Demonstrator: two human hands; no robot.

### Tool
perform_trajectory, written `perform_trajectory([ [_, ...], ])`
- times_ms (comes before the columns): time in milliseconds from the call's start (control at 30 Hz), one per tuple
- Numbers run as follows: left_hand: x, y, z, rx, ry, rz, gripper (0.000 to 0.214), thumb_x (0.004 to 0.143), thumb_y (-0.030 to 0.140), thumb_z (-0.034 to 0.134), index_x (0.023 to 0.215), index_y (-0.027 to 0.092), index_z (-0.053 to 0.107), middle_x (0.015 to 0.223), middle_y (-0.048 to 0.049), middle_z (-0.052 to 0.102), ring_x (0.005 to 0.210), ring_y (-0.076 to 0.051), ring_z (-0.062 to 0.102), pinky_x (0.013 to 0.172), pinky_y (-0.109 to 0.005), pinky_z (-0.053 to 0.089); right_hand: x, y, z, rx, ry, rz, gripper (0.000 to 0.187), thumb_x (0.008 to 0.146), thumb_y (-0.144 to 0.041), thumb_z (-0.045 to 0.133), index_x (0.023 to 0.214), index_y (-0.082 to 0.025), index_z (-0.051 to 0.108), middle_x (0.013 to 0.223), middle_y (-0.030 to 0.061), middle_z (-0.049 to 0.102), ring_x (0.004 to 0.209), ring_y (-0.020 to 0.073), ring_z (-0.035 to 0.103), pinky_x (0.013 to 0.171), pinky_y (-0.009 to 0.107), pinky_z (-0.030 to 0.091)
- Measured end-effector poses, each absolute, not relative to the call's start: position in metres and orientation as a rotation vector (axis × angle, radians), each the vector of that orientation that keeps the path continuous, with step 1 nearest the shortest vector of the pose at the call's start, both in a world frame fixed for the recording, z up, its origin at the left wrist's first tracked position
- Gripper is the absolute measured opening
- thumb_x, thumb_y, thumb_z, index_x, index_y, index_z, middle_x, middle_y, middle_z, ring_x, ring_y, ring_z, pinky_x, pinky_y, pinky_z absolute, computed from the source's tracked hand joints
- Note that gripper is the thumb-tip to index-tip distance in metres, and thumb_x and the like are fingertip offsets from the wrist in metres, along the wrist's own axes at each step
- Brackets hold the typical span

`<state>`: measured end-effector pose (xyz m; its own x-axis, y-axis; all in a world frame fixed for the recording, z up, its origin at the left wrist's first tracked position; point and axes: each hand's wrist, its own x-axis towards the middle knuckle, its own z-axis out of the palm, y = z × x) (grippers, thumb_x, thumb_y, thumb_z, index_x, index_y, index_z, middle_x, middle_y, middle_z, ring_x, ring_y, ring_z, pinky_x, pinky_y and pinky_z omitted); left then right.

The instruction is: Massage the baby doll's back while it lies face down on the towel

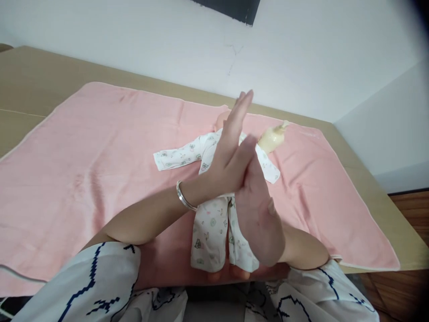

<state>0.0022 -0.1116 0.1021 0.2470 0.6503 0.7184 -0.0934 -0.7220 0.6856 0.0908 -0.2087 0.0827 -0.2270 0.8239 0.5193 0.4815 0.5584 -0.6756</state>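
My left hand [223,170], with a silver bangle [185,197] at its wrist, is held up with its fingers stretched out. My right hand [259,219] presses against it, palm partly showing and fingers mostly hidden behind the left. I see nothing held between them. Below the hands, a baby doll [209,232] in white printed long-sleeved top and trousers lies on a pink blanket [134,120]. The hands cover much of its chest, and only a bit of its head shows. A pale yellow bottle [272,139] with a pump-like top lies by the doll's sleeve on the right.
The blanket covers most of a light wooden table [43,67], which stands against a white wall [134,36]. A grey cable [22,273] crosses the blanket's near left corner. A dark panel [234,8] hangs on the wall.
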Motion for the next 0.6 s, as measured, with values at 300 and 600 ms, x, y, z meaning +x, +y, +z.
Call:
perform_trajectory([
  [300, 0.016, -0.011, 0.033, 1.146, 1.043, 1.781, 0.022, 0.101, 0.025, 0.042, 0.097, 0.02, 0.064, 0.11, -0.0071, 0.071, 0.111, -0.019, 0.067, 0.102, -0.034, 0.051, 0.12, -0.116, 0.058, -1.23, -1.873, 0.118, 0.059, 0.103, -0.043, 0.029, 0.16, -0.03, 0.02, 0.167, 0.0005, 0.027, 0.158, 0.025, 0.011, 0.129, 0.059, 0.019],
  [600, 0.015, -0.002, 0.012, 1.243, 1.075, 1.71, 0.021, 0.093, 0.018, 0.046, 0.084, 0.022, 0.065, 0.08, -0.0005, 0.071, 0.085, -0.016, 0.069, 0.086, -0.029, 0.052, 0.148, -0.065, 0.021, -1.309, -1.917, -0.024, 0.047, 0.092, -0.023, 0.044, 0.137, -0.019, 0.058, 0.155, 0.009, 0.049, 0.149, 0.0226, 0.04, 0.125, 0.052, 0.031],
])
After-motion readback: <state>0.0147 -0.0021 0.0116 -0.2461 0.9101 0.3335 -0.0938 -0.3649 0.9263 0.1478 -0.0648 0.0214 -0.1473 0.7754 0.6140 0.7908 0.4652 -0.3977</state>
